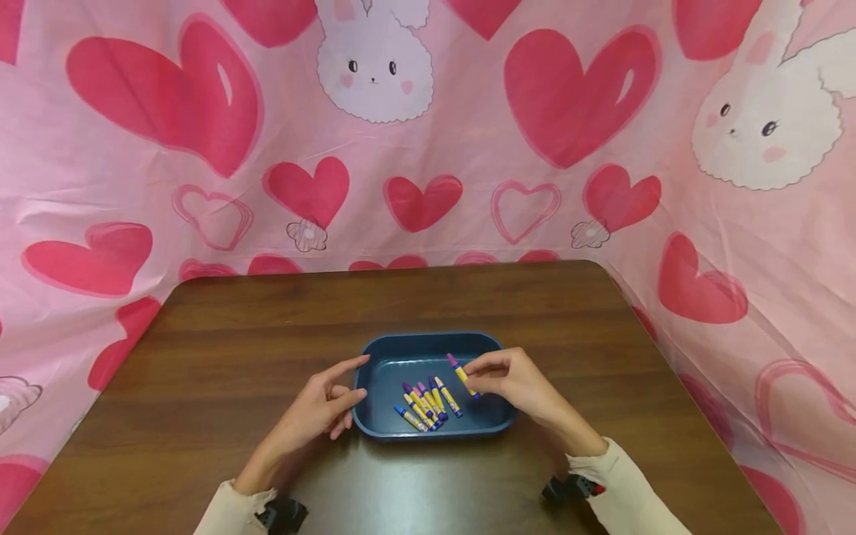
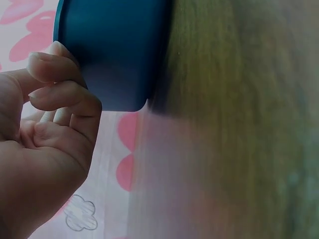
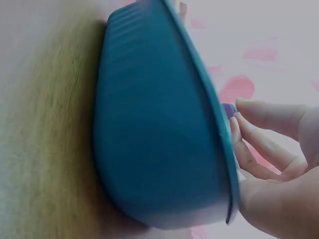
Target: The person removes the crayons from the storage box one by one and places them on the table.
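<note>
A dark blue tray with raised sides holds several yellow-wrapped crayons lying loosely together, their tips blue, purple, pink and peach. Over the right part of the tray, my right hand pinches a purple-tipped crayon between thumb and fingers. In the right wrist view, the tray's side hides most of that crayon; only a purple end shows. My left hand is at the tray's left rim, index finger and thumb extended to it, the other fingers loosely bent.
The tray stands on a brown wooden table. Pink cloth printed with hearts and rabbits hangs behind the table and along its sides. Each wrist carries a small black camera, one on the left and one on the right.
</note>
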`<state>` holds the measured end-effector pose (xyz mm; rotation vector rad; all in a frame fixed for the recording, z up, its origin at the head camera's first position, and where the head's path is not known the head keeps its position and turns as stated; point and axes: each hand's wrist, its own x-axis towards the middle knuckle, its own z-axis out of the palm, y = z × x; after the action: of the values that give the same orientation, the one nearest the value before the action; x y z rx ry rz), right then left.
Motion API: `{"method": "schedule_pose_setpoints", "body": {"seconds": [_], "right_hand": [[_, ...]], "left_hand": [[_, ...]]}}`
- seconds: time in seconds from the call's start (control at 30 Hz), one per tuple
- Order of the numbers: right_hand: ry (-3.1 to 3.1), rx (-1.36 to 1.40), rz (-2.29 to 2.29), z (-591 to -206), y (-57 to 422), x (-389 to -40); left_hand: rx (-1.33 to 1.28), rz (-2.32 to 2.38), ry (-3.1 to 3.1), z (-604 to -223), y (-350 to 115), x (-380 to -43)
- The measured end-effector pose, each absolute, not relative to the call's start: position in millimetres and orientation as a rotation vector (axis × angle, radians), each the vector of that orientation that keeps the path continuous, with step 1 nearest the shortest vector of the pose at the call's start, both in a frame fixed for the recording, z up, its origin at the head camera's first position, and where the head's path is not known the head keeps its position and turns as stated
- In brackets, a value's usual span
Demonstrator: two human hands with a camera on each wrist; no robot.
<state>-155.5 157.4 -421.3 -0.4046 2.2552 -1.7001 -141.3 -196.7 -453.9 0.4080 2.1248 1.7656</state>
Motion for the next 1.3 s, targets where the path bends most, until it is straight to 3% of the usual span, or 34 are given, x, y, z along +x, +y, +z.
{"method": "schedule_pose_setpoints", "body": {"seconds": [0.63,1.3], "right_hand": [[2.178,-0.103,-2.026,-428.9,221.7,-132.0],[2.697,0.057,-1.38,-454.0,215.5,-151.4]], "left_hand": [[0.384,1.757,2.154,-454.7,-223.8,-138.3],[0.371,1.808,2.114,-458.8,-223.1,-139.1]]}}
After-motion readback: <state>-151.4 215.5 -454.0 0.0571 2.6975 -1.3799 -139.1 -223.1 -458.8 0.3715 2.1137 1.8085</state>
